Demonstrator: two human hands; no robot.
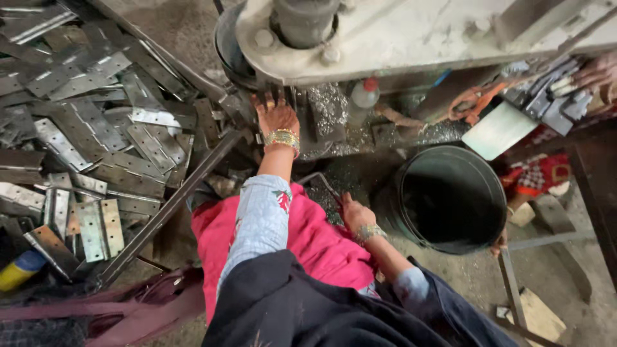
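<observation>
My left hand (pixel 276 115) reaches forward under the edge of a grey press machine (pixel 411 32), fingers spread against its dark metal bed; whether it holds anything is hidden. It wears gold bangles at the wrist. My right hand (pixel 353 213) rests lower, closed on a thin curved metal rod (pixel 316 178) that lies over a pile of shiny metal shavings (pixel 334 115). A pink cloth (pixel 321 241) covers my lap below both arms.
A big heap of perforated flat metal hinge plates (pixel 90 128) fills the left. A long steel bar (pixel 173 202) lies diagonally beside it. A dark bucket (pixel 450 199) stands at right, a plastic bottle (pixel 364 95) behind, another person's hand (pixel 594 74) at far right.
</observation>
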